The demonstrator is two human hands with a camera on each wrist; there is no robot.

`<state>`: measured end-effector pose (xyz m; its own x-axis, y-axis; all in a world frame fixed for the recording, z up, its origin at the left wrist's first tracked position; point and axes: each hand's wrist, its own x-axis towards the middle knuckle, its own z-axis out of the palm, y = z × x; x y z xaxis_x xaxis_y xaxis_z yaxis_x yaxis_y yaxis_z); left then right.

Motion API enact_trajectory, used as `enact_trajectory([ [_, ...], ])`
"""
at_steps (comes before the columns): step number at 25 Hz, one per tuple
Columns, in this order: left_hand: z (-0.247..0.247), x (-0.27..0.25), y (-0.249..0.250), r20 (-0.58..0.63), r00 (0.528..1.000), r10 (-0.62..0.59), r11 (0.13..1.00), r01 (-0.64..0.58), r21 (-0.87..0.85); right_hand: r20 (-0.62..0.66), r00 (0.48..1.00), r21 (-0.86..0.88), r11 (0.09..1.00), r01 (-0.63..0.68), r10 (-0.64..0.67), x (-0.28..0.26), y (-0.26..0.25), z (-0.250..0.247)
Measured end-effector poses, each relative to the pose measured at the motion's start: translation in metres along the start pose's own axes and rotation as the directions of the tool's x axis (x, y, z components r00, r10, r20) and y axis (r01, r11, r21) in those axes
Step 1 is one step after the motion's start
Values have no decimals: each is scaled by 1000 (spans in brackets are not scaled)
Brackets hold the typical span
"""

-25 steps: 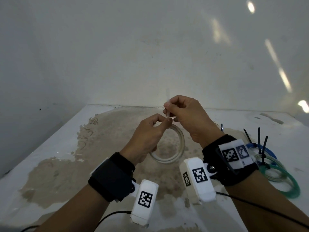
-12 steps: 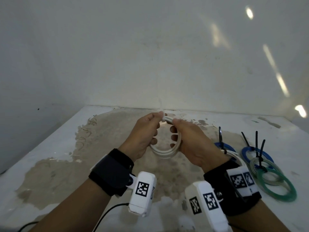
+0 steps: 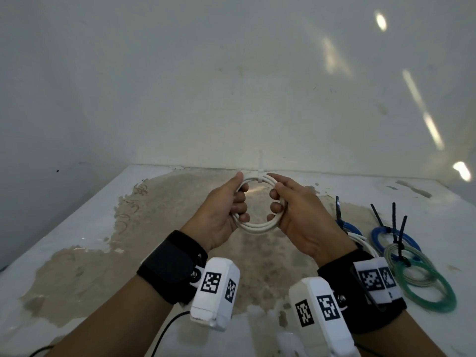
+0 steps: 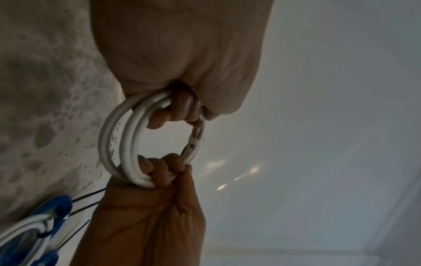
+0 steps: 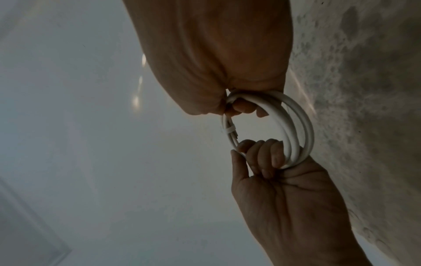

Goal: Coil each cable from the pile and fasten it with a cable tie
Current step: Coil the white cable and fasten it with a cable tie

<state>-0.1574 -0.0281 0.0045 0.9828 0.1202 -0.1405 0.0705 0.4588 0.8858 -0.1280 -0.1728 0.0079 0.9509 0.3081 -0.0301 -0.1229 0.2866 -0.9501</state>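
Bare test/recording setup, not a home or shop. Plain white walls [image 3: 231,86] on two sides, no furniture or fittings. White table [image 3: 64,253] with the coating worn off in a big tan patch [image 3: 159,228]. Both wrists carry black straps with white camera pods [image 3: 215,292] and printed fiducial tags [image 3: 371,279], so it's instrumented for data capture. Bundled coils with black ties [image 3: 412,258] stacked at the table's right. Streaks of light [image 3: 432,130] on the right wall, probably reflected ceiling lamps.
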Motion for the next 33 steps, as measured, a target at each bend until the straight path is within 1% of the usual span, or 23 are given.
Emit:
enact_trajectory([
  [2, 0, 1, 2, 8, 1000, 9, 995, -10, 98, -14, 1000, -34, 999, 5, -6, -1, -1, -2],
  [3, 1, 2, 6, 11, 1000, 20, 980, -21, 198, -18, 1000, -43, 999, 1, -1, -1, -1, -3],
  [5, 4, 2, 17, 32, 997, 75, 902, -82, 423, -11, 1000, -56, 998, -12, 12, -2, -2, -3],
  [6, 7, 1, 24, 59, 992, 111, 856, -126, 501, -1, 1000, -60, 998, -18, 18, -4, -2, -3],
  [8, 11, 1, 31, 111, 978, 174, 785, -206, 584, 20, 999, -63, 998, -23, 24, -6, -4, 0],
  [10, 13, 1, 32, 120, 973, 198, 763, -230, 604, 12, 1000, -137, 990, -8, 10, -7, -11, 0],
  [12, 12, -1, 30, 130, 977, 166, 765, -211, 608, -22, 1000, -262, 965, 14, -20, -4, -20, -2],
  [15, 15, -4, 26, 161, 980, 116, 757, -192, 625, 14, 999, -365, 930, 46, -45, 1, -30, -2],
  [17, 19, -6, 22, 149, 982, 115, 751, -184, 634, 27, 997, -371, 925, 81, -76, 2, -33, -1],
  [20, 21, -6, 17, 105, 982, 157, 758, -188, 624, 36, 997, -360, 930, 71, -63, 6, -35, -4],
  [24, 21, -4, 16, 144, 971, 188, 737, -237, 633, 20, 994, -328, 939, 105, -105, 11, -34, -8],
  [27, 23, -6, 9, 149, 967, 208, 747, -255, 614, 17, 988, -312, 938, 152, -154, 13, -34, -7],
  [31, 23, -6, 1, 113, 965, 235, 762, -255, 596, 20, 993, -263, 958, 116, -115, 12, -27, -4],
  [33, 23, -4, 0, 75, 969, 235, 793, -235, 561, 31, 997, -348, 934, 82, -75, 6, -28, -10],
])
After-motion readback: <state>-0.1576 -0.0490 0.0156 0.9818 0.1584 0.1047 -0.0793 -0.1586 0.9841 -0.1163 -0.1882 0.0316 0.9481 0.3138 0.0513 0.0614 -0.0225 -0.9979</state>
